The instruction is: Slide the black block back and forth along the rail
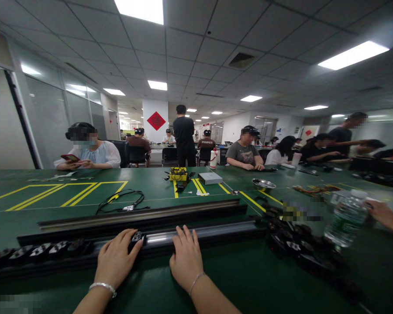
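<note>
A long black rail with a shiny channel [216, 232] lies across the green table in front of me. My left hand [116, 257] is closed around a small black part with a pale top [137, 237], which sits on the rail. Further right, my right hand [187, 259] lies with fingers stretched out on the rail's near side and holds nothing. Several similar black parts [39, 250] stand in a row along the rail's left end. Beyond the rail's right end is a heap of black parts [294, 246].
A second long rail [144, 214] lies behind the first. Past it are a looped black cable [119, 201], a yellow box with wires [178, 174], a grey box [210, 178] and a metal bowl [263, 184]. Another person's hand [381, 213] is by a water bottle [347, 218].
</note>
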